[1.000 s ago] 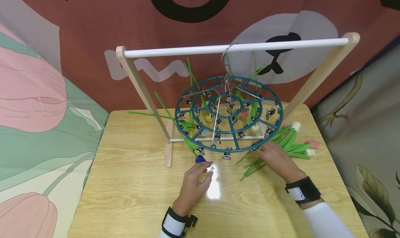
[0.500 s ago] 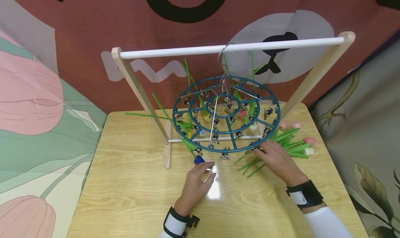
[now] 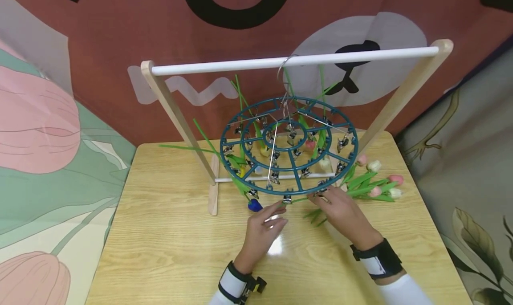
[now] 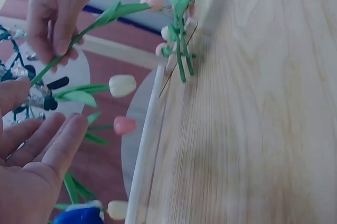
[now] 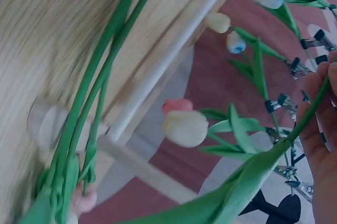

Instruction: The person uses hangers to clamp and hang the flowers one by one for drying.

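We judge the artificial tulip point(image 4: 108, 18) light and bendy, right hand point(image 3: 344, 211) aptly pinching its stem point(image 4: 45, 70), left hand point(image 3: 259, 233) relaxed, gripping nothing.

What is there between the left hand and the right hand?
Between them are a piece of green stem, which the right hand pinches, and a metal clip close to the left hand. This shows in the head view.

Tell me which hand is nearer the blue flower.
Left: the left hand is close by the blue flower, on its near side; the right hand is farther, to its right, holding a stem.
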The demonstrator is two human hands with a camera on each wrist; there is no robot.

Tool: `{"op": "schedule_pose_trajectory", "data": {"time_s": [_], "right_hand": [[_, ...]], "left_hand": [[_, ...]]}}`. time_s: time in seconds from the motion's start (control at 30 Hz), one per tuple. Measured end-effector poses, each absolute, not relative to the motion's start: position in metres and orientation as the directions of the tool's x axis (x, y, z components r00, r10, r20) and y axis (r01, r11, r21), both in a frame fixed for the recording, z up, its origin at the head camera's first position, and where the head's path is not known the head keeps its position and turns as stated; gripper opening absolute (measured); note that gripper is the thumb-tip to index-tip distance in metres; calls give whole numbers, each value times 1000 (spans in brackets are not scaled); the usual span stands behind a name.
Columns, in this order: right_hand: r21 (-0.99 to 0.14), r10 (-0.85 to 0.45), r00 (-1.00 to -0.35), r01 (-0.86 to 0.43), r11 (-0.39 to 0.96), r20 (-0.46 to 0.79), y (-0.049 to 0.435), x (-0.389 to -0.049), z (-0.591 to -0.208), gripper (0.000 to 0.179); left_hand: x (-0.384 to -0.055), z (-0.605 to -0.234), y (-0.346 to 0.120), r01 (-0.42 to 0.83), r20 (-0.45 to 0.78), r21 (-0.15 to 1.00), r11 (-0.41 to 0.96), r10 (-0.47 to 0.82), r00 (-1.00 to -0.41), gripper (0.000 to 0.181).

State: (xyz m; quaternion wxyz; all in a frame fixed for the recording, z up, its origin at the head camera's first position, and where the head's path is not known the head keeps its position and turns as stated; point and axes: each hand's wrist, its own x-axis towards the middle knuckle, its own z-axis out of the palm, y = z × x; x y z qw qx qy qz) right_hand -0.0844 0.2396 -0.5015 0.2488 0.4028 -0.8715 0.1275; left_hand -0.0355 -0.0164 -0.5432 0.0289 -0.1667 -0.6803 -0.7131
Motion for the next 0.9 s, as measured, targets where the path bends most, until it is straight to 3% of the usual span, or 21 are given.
{"op": "schedule_pose_trajectory", "data": {"time_s": [0.13, 0.27, 0.5, 0.77, 0.9], "right_hand": [[-35, -639, -548, -773, 633, 540, 227, -80, -499, 45], [-49, -651, -546, -784, 618, 527, 215, -76, -498, 50], [-83, -652, -561, -787, 612, 510, 201, -71, -497, 51], [-185, -628, -590, -787, 589, 507, 194, -70, -502, 46], [-257, -603, -633, -763, 593, 486, 198, -69, -509, 26]], "left_hand": [[-35, -541, -10, 214, 234, 968, -129, 163, -959, 45], [-34, -540, -6, 144, 184, 949, -281, 121, -975, 37], [-35, -540, -3, 128, 153, 880, -457, 18, -988, 23], [-36, -534, -2, 136, 117, 845, -517, -69, -991, 27], [-36, -534, -7, 196, 171, 861, -469, -97, -981, 22]]}}
